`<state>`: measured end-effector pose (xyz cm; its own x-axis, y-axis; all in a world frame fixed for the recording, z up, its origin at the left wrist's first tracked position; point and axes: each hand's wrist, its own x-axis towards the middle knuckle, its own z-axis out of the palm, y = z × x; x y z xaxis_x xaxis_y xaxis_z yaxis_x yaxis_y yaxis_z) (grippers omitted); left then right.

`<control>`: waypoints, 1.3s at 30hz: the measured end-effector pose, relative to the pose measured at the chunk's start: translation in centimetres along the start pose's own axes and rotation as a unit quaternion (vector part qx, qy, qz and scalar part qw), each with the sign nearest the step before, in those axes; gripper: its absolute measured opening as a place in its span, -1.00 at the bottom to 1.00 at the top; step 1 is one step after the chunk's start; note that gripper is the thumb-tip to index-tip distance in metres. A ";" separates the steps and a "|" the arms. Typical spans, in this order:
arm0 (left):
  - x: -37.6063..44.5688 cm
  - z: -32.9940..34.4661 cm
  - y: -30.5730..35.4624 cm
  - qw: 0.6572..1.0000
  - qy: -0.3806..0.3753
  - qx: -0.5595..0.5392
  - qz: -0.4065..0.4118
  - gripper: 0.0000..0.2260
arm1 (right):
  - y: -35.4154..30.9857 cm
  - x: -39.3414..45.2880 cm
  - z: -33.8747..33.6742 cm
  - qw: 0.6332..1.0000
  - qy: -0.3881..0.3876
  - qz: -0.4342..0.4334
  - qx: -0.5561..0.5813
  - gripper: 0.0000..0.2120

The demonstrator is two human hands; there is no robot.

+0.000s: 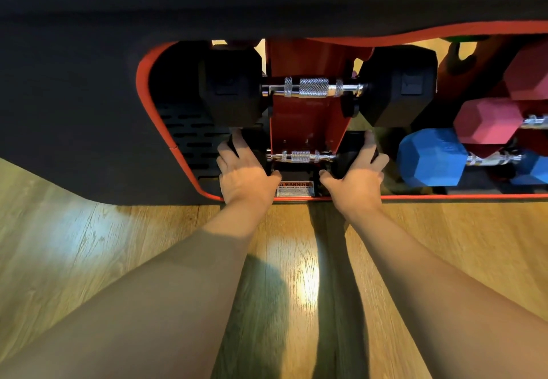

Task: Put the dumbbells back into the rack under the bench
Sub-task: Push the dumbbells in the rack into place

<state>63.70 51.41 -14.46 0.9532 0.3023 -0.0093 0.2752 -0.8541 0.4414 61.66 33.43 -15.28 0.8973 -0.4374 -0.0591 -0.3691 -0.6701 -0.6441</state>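
The small black dumbbell [301, 156] lies horizontal in the lowest position of the rack [308, 123], a red metal frame under the bench [89, 82]. Its knurled chrome handle spans the red centre plate; both black heads are largely covered by hands. The large black hex dumbbell [315, 87] sits horizontal in the position directly above. To the right, the blue hex dumbbell [433, 157] rests low, with the pink hex dumbbell [487, 120] just above it, touching.
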 end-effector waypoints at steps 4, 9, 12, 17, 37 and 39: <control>0.0 -0.1 -0.1 1.000 -0.005 0.005 0.004 -0.04 | -0.1 -0.1 -0.3 1.000 -0.009 0.003 0.001 0.02; -0.1 -0.2 -0.2 1.000 -0.006 0.024 0.012 -0.06 | -0.4 -0.1 -0.8 1.000 -0.021 0.002 -0.001 0.01; -0.2 -0.3 -0.2 0.999 -0.006 0.032 0.009 -0.06 | -0.5 -0.1 -1.0 1.000 -0.027 0.001 -0.006 0.00; -0.3 -0.4 0.0 0.999 -0.008 0.041 0.005 -0.06 | -0.6 -0.1 -1.1 0.999 -0.032 0.003 -0.009 0.00; -2.3 -1.9 1.9 0.988 -0.043 0.142 0.038 0.03 | -0.1 -0.7 -3.6 0.989 -0.077 -0.044 -0.122 0.06; -3.0 -2.1 2.5 0.983 -0.050 0.173 0.039 0.05 | 0.2 -0.7 -4.6 0.985 -0.073 -0.048 -0.151 0.03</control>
<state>61.28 49.30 -11.43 0.9759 0.2018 -0.0832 0.2104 -0.9710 0.1133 59.84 30.85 -11.80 0.9484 -0.2884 -0.1321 -0.3172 -0.8614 -0.3968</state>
